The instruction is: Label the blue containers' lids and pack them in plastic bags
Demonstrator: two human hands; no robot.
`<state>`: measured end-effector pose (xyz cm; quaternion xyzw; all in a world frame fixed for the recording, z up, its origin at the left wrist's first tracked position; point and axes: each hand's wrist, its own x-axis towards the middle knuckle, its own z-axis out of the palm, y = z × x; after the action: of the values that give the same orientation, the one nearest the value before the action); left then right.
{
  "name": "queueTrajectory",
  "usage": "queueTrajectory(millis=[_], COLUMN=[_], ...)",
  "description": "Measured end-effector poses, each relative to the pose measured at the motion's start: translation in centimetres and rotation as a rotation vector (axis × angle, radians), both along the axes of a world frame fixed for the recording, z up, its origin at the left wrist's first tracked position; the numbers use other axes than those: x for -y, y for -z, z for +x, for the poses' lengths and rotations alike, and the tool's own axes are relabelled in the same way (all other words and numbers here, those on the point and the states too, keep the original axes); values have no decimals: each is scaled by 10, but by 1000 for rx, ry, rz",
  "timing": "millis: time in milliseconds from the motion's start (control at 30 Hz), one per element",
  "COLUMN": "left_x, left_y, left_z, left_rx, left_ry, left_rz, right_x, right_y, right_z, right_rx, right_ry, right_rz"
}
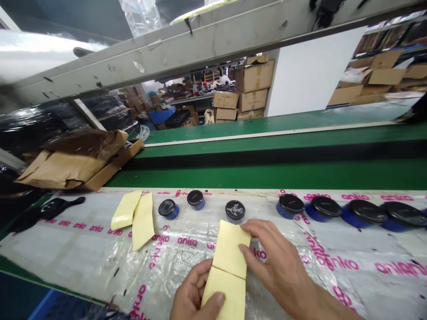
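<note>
A stack of pale yellow paper slips (230, 253) with a thin brown band around its middle is held up over the table. My left hand (196, 293) grips its lower part, thumb on the front. At the upper right corner, my right hand (276, 262) pinches the paper between thumb and fingers. Just beyond the stack stands a small round container (235, 210) with a black lid and a pale mark on it. Two similar containers, one nearer (168, 209) and one farther (195, 200), are to its left. Two loose yellow slips (143, 220) lie overlapping farther left.
Several blue containers with black lids (323, 208) line the right side. Plastic printed in pink covers the table (100, 258). A black object (50, 209) and brown paper in a cardboard tray (110, 166) are at left. Behind runs a green surface (233, 171); a metal beam (200, 49) crosses above.
</note>
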<state>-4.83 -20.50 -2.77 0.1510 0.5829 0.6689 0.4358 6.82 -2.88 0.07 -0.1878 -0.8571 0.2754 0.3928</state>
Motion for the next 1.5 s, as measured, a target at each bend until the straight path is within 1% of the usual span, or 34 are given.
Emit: queueTrajectory(millis=[67,100,133,200,233,267,367,433,533,600,667,767,900,1067,1200,1333,1500], left_x=[0,0,-1,-1,-1,0,3,6,8,9,8,5,0,-4,-7,-9,-10], left_y=[-4,-5,-6,-7,-7,-7,-6,-7,-10,-13,-15,-16,-14,-12,-12,-16,-24], left_z=[1,2,3,6,7,8,8,6,0,-4,-6,-7,-4,-3,-4,-5,-7], left_rx=[-19,-25,-28,-37,-45,-52,-42,-11,34,53,53,21,4,39,58,42,5], left_ry=[-14,-20,-25,-34,-38,-43,-38,-15,22,39,35,2,-43,-98,-135,-155,-145], left_rz=[-31,-49,-62,-60,-41,-11,75,63,-3,-23,-35,-65,-74,-77,-80,-122,-158], right_x=[5,9,13,21,24,26,27,23,14,10,9,12,19,22,21,19,20], right_y=[-3,-4,-6,-6,-5,-3,1,-2,-10,-13,-10,1,9,11,13,15,10], right_z=[0,0,0,0,-1,-2,-4,-4,-4,-4,-5,-9,-16,-20,-24,-28,-29], right_rx=[-29,-22,3,74,109,143,215,247,323,384,389,330,299,286,280,287,285], right_ry=[-14,-59,-135,-320,-387,-422,-406,-414,-511,-576,-568,-502,-504,-445,-440,-415,-402], right_rz=[150,171,155,58,7,-33,-77,-40,41,40,16,-27,-105,-178,-207,-203,-204])
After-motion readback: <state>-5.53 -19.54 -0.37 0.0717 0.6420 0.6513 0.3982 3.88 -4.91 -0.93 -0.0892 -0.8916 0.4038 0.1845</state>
